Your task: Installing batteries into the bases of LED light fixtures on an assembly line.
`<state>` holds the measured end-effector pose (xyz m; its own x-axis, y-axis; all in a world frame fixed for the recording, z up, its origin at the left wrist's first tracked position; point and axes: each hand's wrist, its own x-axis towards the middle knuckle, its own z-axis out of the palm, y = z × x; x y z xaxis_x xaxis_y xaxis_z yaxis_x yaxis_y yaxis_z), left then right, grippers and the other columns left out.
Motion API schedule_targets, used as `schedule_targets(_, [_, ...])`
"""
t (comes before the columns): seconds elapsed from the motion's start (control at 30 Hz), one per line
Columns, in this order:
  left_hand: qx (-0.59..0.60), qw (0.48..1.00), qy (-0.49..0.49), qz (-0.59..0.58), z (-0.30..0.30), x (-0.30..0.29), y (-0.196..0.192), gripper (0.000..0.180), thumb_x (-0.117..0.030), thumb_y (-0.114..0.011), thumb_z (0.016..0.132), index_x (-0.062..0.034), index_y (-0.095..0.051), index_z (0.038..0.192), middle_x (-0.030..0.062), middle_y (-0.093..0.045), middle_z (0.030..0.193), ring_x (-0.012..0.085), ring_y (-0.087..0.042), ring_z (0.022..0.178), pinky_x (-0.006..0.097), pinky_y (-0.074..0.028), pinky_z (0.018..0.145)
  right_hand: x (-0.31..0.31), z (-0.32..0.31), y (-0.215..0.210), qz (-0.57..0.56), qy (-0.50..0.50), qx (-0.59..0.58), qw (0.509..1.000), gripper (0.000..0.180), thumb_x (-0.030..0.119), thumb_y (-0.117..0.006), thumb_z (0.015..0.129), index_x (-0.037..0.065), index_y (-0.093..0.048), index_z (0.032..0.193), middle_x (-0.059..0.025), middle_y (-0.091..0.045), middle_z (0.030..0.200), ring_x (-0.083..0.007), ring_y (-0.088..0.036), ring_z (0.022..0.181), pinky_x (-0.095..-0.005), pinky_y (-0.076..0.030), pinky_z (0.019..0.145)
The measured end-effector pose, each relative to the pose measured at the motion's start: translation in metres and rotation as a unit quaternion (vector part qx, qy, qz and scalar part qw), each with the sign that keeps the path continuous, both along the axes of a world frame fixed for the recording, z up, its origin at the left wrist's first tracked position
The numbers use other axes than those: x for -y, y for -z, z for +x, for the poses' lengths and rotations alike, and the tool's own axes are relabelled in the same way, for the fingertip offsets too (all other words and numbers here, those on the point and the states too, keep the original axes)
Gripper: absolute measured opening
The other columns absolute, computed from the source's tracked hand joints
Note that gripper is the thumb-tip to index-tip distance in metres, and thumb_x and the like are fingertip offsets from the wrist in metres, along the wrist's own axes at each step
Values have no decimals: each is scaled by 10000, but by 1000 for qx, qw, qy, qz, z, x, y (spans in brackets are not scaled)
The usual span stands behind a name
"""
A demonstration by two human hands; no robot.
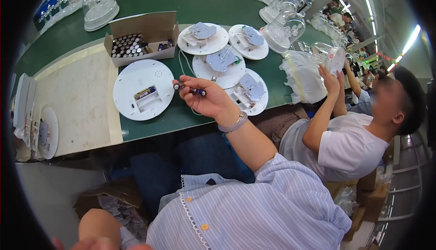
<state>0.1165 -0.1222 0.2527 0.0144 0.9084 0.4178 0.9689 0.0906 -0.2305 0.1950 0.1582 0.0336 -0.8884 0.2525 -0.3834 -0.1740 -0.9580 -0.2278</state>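
Observation:
My right hand [202, 97] is above the front of the green bench, palm turned up and fingers curled around small cylindrical batteries [199, 92]. One battery end [177, 87] sticks out by the fingertips. Just left of this hand lies a white round base [159, 79], its battery compartment [149, 105] uncovered, with batteries [145, 92] seated along the upper side. A cardboard box [144, 60] behind it holds many upright batteries [127, 45] and a few lying ones. At the lower left edge, my left hand [93, 244] is blurred and mostly cut off; its fingers cannot be read.
Several white round bases with grey plates [221, 60] lie to the right of the box. Clear domes [284, 29] stand farther right, where a co-worker [336, 136] lifts another dome [328, 57]. A beige board [72, 100] and stacked white discs [49, 132] are at left.

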Motion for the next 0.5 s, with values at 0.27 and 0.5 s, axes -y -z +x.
schedule_targets(0.27, [528, 805, -174, 207, -56, -84, 141, 221, -112, -597, 738, -3, -584, 930, 92, -599, 822, 188, -555, 690, 266, -415, 552, -13, 4, 3, -58, -69, -56, 994, 189, 137, -408, 872, 13, -449, 1008, -18, -443, 800, -48, -299, 489, -139, -258, 339])
schedule_targets(0.5, [611, 736, -184, 225, -103, -128, 225, 734, -276, -695, 663, 68, -335, 1203, 189, -553, 964, 214, -545, 876, 301, -460, 680, -5, -9, -2, 183, -106, 34, 977, 103, 180, -487, 818, 79, -469, 805, -13, -451, 708, -42, -309, 465, -152, -229, 337])
